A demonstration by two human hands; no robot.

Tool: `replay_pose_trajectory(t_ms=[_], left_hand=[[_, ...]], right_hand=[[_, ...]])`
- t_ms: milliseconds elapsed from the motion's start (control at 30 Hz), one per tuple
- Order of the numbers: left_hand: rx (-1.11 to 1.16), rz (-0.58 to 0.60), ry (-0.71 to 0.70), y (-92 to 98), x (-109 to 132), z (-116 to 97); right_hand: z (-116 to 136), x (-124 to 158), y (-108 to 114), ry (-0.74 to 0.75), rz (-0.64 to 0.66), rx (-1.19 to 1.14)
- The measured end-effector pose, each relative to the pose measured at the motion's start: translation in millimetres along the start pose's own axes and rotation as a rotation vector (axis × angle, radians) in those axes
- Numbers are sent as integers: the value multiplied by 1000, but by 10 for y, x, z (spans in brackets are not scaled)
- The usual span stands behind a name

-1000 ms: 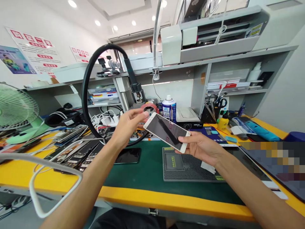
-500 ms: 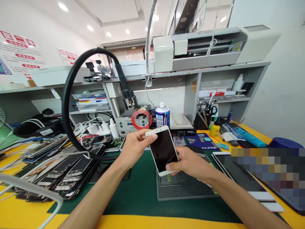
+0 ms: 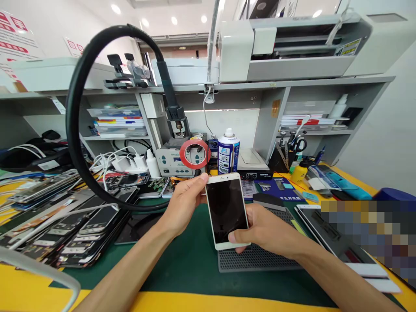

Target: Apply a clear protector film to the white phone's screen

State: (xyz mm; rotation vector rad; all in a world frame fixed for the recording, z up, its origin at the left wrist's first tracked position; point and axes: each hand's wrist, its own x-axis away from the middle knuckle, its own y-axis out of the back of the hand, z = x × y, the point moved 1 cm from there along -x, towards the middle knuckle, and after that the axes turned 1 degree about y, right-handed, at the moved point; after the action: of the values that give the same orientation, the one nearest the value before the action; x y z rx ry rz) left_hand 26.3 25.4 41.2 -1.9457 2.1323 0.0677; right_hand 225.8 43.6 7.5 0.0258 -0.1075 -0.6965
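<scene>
A white-framed smartphone (image 3: 226,210) with a dark screen is held up over the bench, its top tipped slightly left. My left hand (image 3: 186,201) grips its upper left edge, the thumb along the side near the top corner. Around the lower right edge closes my right hand (image 3: 260,225), its thumb lying on the bottom of the screen and fingers behind. Under the phone lies a grey perforated mat (image 3: 260,259) on the green work mat (image 3: 182,264). The phone's back and the fingertips behind it are hidden.
On the left are stacked phone screens (image 3: 94,229) and a looping black hose (image 3: 73,117). Behind the phone stand a blue-and-white spray can (image 3: 229,151) and a roll of red tape (image 3: 195,165). Another white phone (image 3: 334,234) lies at right, beside a pixelated patch.
The phone has turned more upright and sits slightly lower and to the right in view. My left thumb has slid off the screen to the phone's edge. The camera view has shifted.
</scene>
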Motion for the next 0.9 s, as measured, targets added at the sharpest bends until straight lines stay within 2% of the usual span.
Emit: replay_pose_trajectory(t_ms=[333, 567, 733, 900], left_hand=[[43, -21, 24, 15, -9, 75], [-55, -25, -77, -43, 71, 72], [-82, -67, -88, -92, 104, 75], [-96, -94, -118, -112, 127, 71]], right_hand=[[70, 67, -54, -32, 58, 45], [96, 70, -101, -31, -5, 81], [47, 72, -105, 5, -140, 296], [-5, 52, -105, 62, -209, 416]])
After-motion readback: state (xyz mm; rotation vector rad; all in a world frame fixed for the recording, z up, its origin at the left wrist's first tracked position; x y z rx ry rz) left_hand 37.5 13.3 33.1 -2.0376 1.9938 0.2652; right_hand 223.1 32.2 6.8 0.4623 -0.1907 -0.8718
